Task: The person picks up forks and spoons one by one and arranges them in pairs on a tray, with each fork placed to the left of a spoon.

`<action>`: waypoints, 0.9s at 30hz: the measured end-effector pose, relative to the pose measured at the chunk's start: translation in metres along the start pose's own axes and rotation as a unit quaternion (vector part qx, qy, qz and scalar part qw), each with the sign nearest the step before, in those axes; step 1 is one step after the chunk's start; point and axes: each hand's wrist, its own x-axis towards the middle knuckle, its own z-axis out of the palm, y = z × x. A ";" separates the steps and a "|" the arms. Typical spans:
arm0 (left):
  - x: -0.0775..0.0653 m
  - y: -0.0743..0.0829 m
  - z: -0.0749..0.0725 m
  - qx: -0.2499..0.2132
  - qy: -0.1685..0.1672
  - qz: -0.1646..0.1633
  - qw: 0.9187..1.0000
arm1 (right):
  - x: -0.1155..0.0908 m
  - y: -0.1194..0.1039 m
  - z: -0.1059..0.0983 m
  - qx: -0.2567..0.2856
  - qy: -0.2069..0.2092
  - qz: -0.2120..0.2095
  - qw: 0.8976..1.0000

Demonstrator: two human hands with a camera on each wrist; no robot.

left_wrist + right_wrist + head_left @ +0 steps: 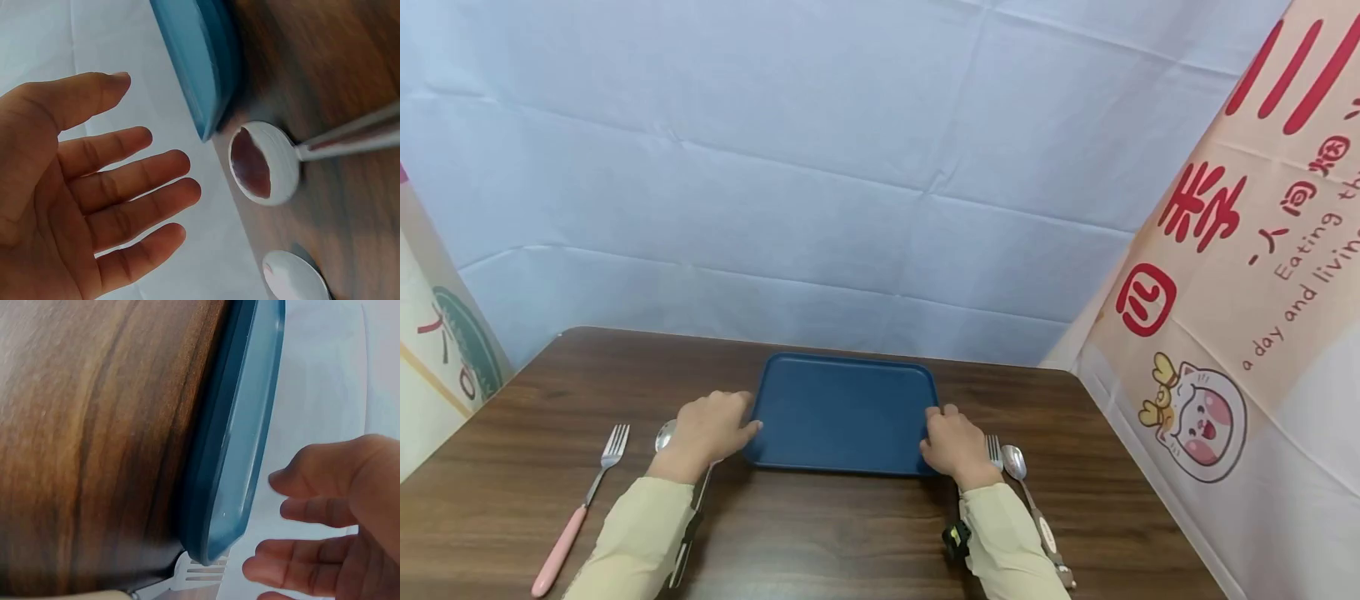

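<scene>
A dark blue rectangular tray (846, 412) lies flat on the wooden table. Beside its left edge is my left hand (713, 429), palm inward. In the left wrist view its fingers (134, 197) are loosely extended and apart from the tray (194, 56), with nothing between them. My right hand (953, 442) is at the tray's right edge, overlapping it in the head view. Seen from the right wrist, the thumb and fingers (294, 569) are spread and relaxed beside the tray's rim (250, 444), holding nothing. A spoon (665, 435) lies partly behind the left hand.
A fork (561, 550) with a pink handle lies at the left. Another utensil (681, 562) is partly hidden under the left forearm. To the right are a fork (994, 450), mostly covered by the right arm, and a spoon (1015, 462). Pale cloth (775, 167) hangs behind the table.
</scene>
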 end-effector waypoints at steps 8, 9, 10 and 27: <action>-0.014 -0.013 -0.002 -0.011 -0.018 -0.019 1.000 | -0.001 0.004 0.001 0.009 -0.028 0.032 0.999; -0.015 -0.015 -0.003 -0.012 -0.018 -0.020 1.000 | -0.002 0.004 0.001 0.011 -0.030 0.034 0.999; -0.017 -0.016 -0.004 -0.013 -0.018 -0.019 1.000 | -0.002 0.005 0.001 0.012 -0.030 0.034 0.999; -0.047 -0.050 -0.022 -0.040 -0.012 -0.040 0.998 | 0.000 0.013 0.006 0.066 -0.065 0.053 0.994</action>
